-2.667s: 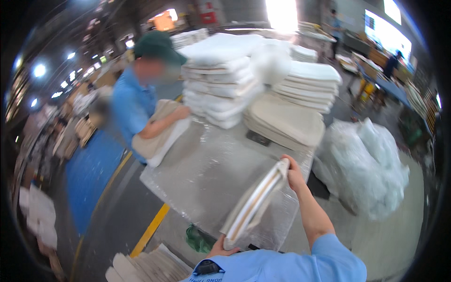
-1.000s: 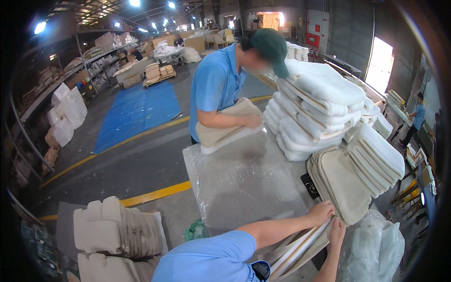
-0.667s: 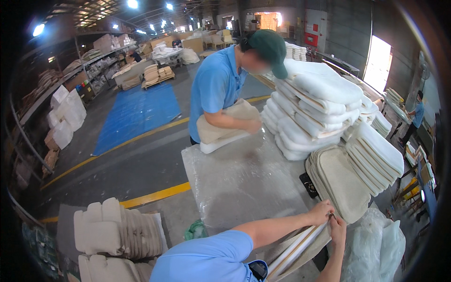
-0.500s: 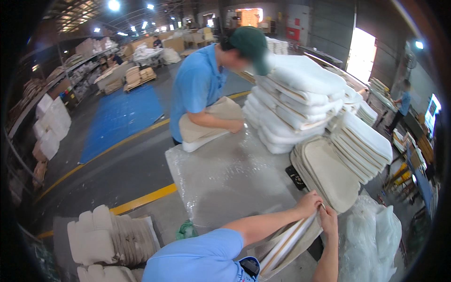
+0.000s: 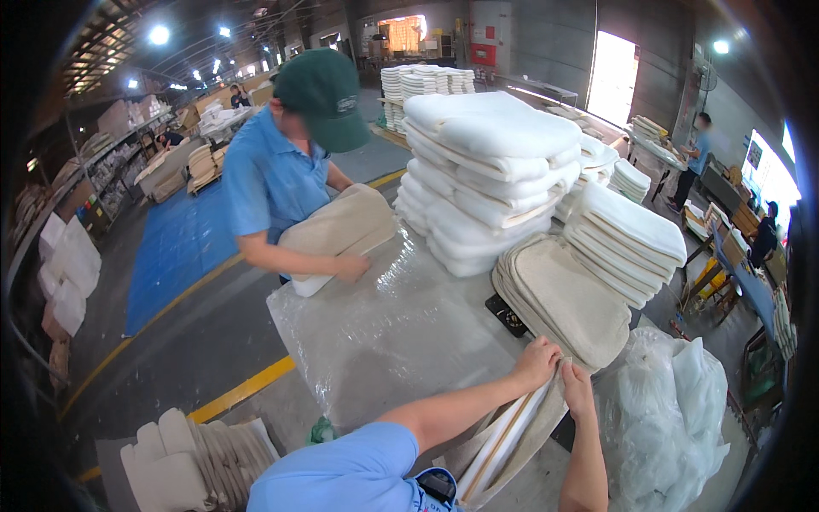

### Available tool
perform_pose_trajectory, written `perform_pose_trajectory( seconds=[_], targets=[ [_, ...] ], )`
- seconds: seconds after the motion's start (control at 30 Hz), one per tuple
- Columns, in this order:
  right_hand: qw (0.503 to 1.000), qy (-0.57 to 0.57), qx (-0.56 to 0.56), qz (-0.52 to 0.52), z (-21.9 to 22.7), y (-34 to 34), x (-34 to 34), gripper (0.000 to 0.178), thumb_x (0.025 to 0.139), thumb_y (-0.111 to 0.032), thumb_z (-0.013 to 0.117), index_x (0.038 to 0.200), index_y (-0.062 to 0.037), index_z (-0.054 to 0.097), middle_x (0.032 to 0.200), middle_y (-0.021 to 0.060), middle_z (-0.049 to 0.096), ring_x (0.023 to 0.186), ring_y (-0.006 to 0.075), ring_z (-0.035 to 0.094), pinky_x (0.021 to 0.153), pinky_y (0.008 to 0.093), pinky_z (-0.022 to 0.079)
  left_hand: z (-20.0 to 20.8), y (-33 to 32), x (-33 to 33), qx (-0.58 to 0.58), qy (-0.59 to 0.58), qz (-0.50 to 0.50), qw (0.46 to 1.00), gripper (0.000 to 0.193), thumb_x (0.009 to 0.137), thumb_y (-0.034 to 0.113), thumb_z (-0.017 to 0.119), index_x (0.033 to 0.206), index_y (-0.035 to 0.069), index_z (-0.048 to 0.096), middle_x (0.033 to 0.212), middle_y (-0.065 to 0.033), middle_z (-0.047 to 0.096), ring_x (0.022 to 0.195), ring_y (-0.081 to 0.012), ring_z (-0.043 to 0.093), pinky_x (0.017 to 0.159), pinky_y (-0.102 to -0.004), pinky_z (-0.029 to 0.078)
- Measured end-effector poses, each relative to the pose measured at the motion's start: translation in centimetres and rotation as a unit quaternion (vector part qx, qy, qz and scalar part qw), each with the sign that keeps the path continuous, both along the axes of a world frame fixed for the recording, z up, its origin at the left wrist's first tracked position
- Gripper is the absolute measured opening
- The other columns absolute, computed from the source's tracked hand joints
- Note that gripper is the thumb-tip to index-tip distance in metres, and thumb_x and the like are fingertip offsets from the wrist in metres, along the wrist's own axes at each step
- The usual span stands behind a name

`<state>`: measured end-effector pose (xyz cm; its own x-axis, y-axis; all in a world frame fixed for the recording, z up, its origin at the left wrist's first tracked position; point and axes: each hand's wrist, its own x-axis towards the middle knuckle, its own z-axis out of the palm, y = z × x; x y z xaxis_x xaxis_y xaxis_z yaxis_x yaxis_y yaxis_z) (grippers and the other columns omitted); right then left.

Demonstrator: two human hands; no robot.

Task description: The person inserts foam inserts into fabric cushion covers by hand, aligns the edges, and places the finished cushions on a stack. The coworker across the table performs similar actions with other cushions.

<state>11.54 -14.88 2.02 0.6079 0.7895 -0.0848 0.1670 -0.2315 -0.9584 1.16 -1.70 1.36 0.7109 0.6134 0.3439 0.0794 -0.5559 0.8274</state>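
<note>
Workshop with stacked white cushions [image 5: 490, 128]

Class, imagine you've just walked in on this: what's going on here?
The person's left hand and right hand pinch the far end of a beige cushion, white padding showing along its open side. Across the plastic-covered table, a co-worker in a green cap leans over another beige-and-white cushion. White pads and beige pieces stand in stacks nearby.

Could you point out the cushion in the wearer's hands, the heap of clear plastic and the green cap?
Cushion [image 5: 514, 443]: head view, on its exposed white padding.
Clear plastic heap [image 5: 662, 418]: head view, on its crumpled middle.
Green cap [image 5: 319, 96]: head view, on its crown.
</note>
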Motion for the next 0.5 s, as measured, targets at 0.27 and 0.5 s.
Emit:
perform_pose_trajectory(
  seconds=[0.27,0.5],
  targets=[
    [0.994,-0.048,-0.092,0.020,0.0,-0.8,0.8,0.030,0.110,-0.032,0.061,0.093,-0.0090,0.071,0.076,-0.0110,0.053,0.070,0.0033,0.045,0.064,0.0262,0.039,0.2,-1.2,0.0,0.013,-0.088,0.012,0.996,0.011,0.098,0.014,0.065,0.097,0.003,0.067,0.103,-0.0187,0.063,0.101,-0.0402,0.062,0.087,-0.0492,0.051],
    [0.951,-0.284,-0.059,0.111,1.7,-0.9,-4.1,0.021,0.101,-0.018,0.060,0.096,0.0022,0.063,0.103,0.0238,0.061,0.098,0.0455,0.060,0.087,0.0496,0.048,-1.9,-0.9,-1.9,0.049,-0.143,0.041,0.988,0.011,0.097,0.012,0.062,0.091,0.002,0.061,0.099,-0.0178,0.060,0.097,-0.0405,0.059,0.086,-0.0481,0.049]
  ],
)
